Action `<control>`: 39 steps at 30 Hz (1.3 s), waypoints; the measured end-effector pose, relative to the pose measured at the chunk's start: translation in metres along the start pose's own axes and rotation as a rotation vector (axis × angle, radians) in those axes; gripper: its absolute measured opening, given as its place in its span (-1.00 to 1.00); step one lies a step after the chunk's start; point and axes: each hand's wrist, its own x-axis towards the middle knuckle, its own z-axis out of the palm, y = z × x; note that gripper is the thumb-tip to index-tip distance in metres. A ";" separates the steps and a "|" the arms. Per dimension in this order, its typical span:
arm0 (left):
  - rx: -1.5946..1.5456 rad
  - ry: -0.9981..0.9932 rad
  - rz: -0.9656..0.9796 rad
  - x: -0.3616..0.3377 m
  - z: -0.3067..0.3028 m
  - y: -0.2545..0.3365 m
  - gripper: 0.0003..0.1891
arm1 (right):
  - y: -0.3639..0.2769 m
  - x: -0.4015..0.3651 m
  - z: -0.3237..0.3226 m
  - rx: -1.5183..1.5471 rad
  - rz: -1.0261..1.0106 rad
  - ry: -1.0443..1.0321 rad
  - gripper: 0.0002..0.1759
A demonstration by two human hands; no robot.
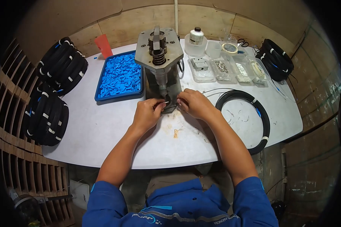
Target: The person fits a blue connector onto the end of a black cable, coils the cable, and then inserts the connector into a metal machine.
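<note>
My left hand (146, 114) is closed in a pinch at the foot of a metal bench press (161, 60), on its left side. A small white piece (166, 102) sticks out from its fingertips; its exact kind is too small to make out. Opposite, my right hand (197, 104) pinches by the press base. Into it runs a thin black cable (220, 89) from the coil of black cable (267, 125) lying on the right of the table. The cable's end is hidden by the fingers. The hands are a short gap apart, under the press ram (162, 81).
A dark blue tray (97, 97) of small blue pieces stands left of the press. Bundled black cable coils (62, 64) crowd the left edge, with another bundle (277, 60) at the far right. Clear boxes of small parts (222, 70), a bottle (196, 36) and scissors (243, 42) sit behind.
</note>
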 end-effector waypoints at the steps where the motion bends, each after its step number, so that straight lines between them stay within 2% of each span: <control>1: -0.035 0.024 -0.028 0.001 -0.001 -0.001 -0.83 | 0.001 0.003 -0.002 0.023 -0.043 0.003 -0.85; 11: -0.049 0.066 -0.059 0.012 -0.003 -0.025 -0.83 | 0.008 0.021 -0.003 0.075 -0.152 -0.030 -0.83; 13: 0.001 0.040 -0.052 0.012 -0.003 -0.024 -0.83 | 0.011 0.019 0.000 0.070 -0.192 0.047 -0.84; 16: 0.018 0.032 -0.033 0.012 -0.002 -0.028 -0.82 | 0.010 0.013 0.001 0.099 -0.134 0.038 -0.85; 22: 0.058 0.032 0.016 0.013 -0.001 -0.032 -0.81 | 0.014 0.010 0.011 0.088 -0.141 0.100 -0.87; 39: 0.029 0.025 -0.045 0.012 0.000 -0.034 -0.78 | 0.008 0.009 0.013 0.109 -0.115 0.117 -0.89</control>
